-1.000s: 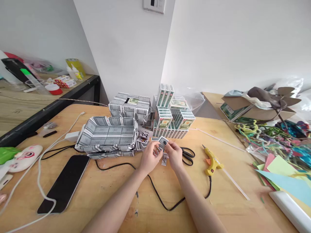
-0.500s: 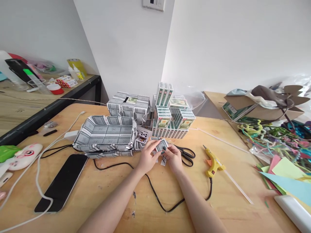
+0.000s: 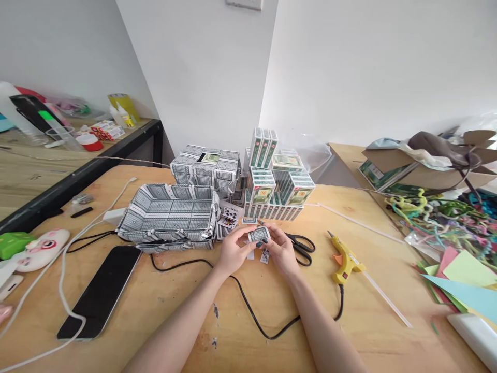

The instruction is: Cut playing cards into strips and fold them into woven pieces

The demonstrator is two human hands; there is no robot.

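Observation:
Between my two hands is a playing card [image 3: 258,234], its grey patterned back facing up. My left hand [image 3: 233,251] grips its left side, and my right hand [image 3: 283,252], with dark nail polish, pinches its right side. Loose card pieces [image 3: 265,256] lie on the table just below the fingers. Another patterned card [image 3: 249,220] lies just beyond my hands. Black-handled scissors [image 3: 305,247] rest beside my right hand, their blades partly hidden. To the left stands a tray-shaped box built of playing cards [image 3: 166,235], with face-up cards [image 3: 233,211] by its right end.
A second card structure [image 3: 205,168] and stacked card packs [image 3: 262,192] stand at the back. A yellow glue gun [image 3: 345,261] lies right, its black cord [image 3: 248,305] crossing before me. A phone [image 3: 99,292] is left; pipe cleaners [image 3: 446,217] and coloured paper [image 3: 469,277] are at right.
The card has been turned from a slant to nearly level between my fingers. My right hand has shifted slightly right, and the view has tilted down a little.

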